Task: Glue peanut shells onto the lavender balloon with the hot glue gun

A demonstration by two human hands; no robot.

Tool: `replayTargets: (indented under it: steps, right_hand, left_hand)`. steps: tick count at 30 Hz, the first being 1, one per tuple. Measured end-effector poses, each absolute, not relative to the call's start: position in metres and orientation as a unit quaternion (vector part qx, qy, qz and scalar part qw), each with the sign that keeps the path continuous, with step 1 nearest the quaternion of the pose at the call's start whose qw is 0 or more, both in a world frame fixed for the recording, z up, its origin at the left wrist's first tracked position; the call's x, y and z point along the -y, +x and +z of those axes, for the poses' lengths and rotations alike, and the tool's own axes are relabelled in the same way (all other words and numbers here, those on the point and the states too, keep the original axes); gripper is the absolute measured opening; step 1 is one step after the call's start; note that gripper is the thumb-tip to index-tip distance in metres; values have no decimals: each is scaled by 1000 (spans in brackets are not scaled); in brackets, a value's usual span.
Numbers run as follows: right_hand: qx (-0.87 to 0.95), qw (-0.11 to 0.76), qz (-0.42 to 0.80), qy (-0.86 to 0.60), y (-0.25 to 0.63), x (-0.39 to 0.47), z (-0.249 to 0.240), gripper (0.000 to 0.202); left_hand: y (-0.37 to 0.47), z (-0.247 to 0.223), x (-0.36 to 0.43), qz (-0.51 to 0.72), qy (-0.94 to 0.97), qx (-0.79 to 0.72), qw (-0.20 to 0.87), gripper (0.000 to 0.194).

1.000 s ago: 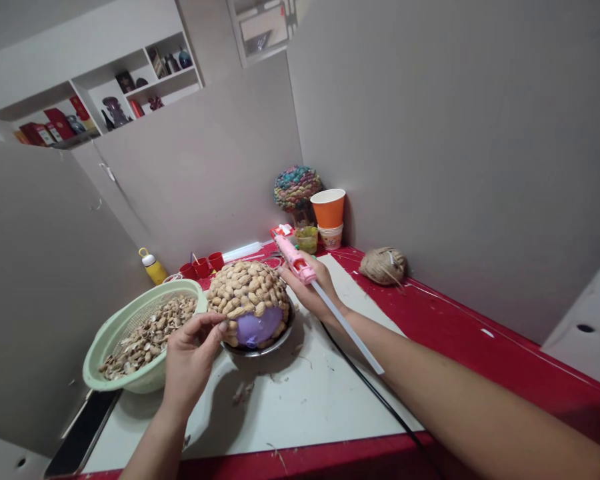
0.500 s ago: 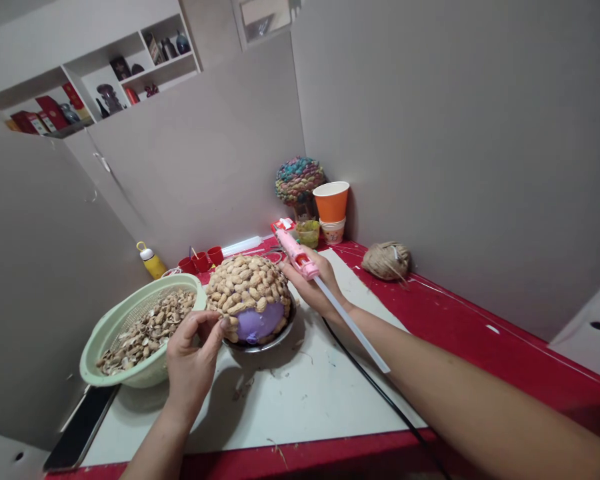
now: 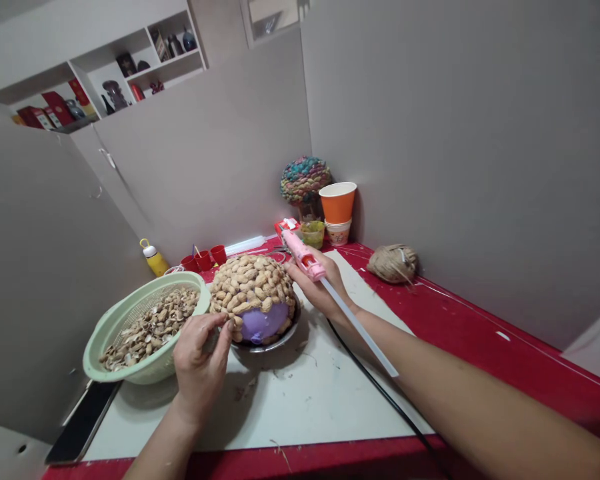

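A purple balloon (image 3: pixel 266 323) sits in a metal bowl (image 3: pixel 275 344), its upper part covered with peanut shells (image 3: pixel 253 283). My left hand (image 3: pixel 203 357) is at the covering's lower left edge, thumb and forefinger pinched around a peanut shell there. In my right hand (image 3: pixel 325 287) is a pink glue gun (image 3: pixel 305 257), with a long clear glue stick (image 3: pixel 363 330) jutting back over the forearm. The fingers of this hand reach the right side of the shell-covered ball. A green basket (image 3: pixel 97 340) of loose shells stands left of the bowl.
A black phone (image 3: pixel 83 423) lies at the left edge of the white board (image 3: pixel 280 413). Behind are red cups (image 3: pixel 203 261), a yellow bottle (image 3: pixel 155 261), an orange cup (image 3: pixel 338 203) and a colourful ball ornament (image 3: pixel 305 179). Twine (image 3: pixel 393 263) lies right; a black cable (image 3: pixel 380 390) crosses the board.
The whole view has shifted slightly, so things appear a little further right. Both hands keep about the same places at the ball.
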State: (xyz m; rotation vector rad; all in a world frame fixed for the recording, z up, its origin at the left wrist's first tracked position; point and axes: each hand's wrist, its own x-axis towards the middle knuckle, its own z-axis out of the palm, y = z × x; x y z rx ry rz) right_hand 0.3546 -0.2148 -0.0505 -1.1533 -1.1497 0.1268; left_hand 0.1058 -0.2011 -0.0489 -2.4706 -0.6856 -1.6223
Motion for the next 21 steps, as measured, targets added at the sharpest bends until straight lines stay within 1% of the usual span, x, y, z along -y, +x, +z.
replayTargets:
  steps: [6, 11, 16, 21]
  right_hand:
    - [501, 682, 60, -529, 354, 216, -50, 19]
    - [499, 683, 60, -530, 354, 216, -50, 20]
    - [495, 687, 64, -528, 353, 217, -50, 20]
    - [492, 689, 69, -528, 352, 216, -51, 19]
  left_hand:
    - [108, -51, 202, -536, -810, 238, 29, 17]
    - [110, -51, 203, -529, -813, 242, 34, 13]
    - [111, -54, 203, -539, -801, 258, 19, 18]
    - [114, -53, 205, -534, -807, 251, 1, 11]
